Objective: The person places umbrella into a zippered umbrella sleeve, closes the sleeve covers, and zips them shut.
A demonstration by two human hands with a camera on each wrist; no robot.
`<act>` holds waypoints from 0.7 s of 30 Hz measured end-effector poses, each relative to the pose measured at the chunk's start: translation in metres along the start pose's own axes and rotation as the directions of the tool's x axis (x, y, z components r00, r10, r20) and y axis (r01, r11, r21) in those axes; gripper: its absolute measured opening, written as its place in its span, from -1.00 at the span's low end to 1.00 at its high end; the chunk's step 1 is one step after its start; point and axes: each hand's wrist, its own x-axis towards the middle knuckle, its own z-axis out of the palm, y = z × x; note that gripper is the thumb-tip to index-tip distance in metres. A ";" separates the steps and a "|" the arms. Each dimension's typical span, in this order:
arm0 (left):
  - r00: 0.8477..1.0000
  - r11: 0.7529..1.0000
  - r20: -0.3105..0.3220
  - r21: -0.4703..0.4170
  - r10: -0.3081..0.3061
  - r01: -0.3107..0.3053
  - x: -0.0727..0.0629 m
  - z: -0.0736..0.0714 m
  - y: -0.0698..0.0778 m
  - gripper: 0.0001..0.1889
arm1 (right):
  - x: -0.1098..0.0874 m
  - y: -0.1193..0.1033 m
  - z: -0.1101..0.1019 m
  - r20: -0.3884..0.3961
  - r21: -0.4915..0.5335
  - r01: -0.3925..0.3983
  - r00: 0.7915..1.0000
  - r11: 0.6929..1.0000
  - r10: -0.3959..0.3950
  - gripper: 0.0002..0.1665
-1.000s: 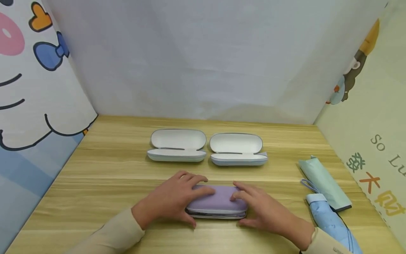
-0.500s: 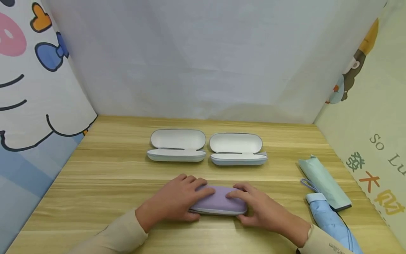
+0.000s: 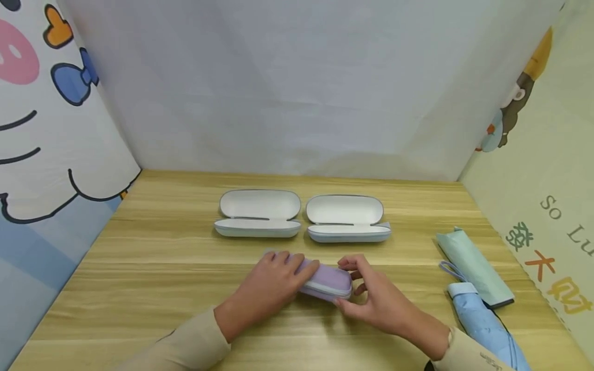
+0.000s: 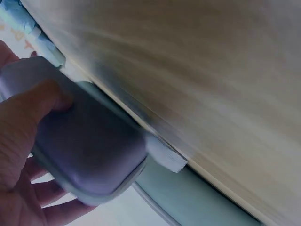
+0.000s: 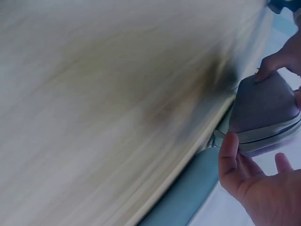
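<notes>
A purple zip-up glasses case (image 3: pixel 327 278) with a pale zipper band is in front of the person, slanted with its right end nearer. My left hand (image 3: pixel 274 281) grips it from above, fingers over the top and far side; in the left wrist view the thumb (image 4: pixel 51 99) presses on its lid. At the right end my right hand (image 3: pixel 378 293) holds the case between thumb and curled fingers, the thumb at the near corner by the zipper. In the right wrist view a dark line runs along the zipper band (image 5: pixel 268 132). The zipper pull cannot be made out.
Two glasses cases stand with lids up and white insides behind the hands, a pale green one (image 3: pixel 257 228) and a light blue one (image 3: pixel 349 234). On the right lie a folded mint umbrella (image 3: pixel 478 268) and a folded blue umbrella (image 3: pixel 482 319).
The lid has come down over the gap at the front. The case has turned, its left end swinging away. The left hand has moved farther over it; the right hand has shifted around its end.
</notes>
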 end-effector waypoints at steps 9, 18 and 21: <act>0.984 0.989 -0.170 -0.148 -0.048 0.022 0.002 -0.005 -0.033 -0.24 | 0.017 -0.007 -0.032 -0.019 0.431 0.009 1.000 0.902 -0.001 -0.40; 0.944 0.936 -0.315 -0.351 -0.095 -0.023 0.015 -0.008 -0.052 -0.14 | 0.039 -0.018 -0.040 0.062 0.793 -0.086 0.996 0.603 0.060 -0.67; 0.935 0.933 -0.344 -0.357 -0.088 -0.043 0.017 -0.008 -0.057 -0.15 | 0.042 -0.022 -0.041 0.065 0.813 -0.089 0.996 0.576 0.062 -0.71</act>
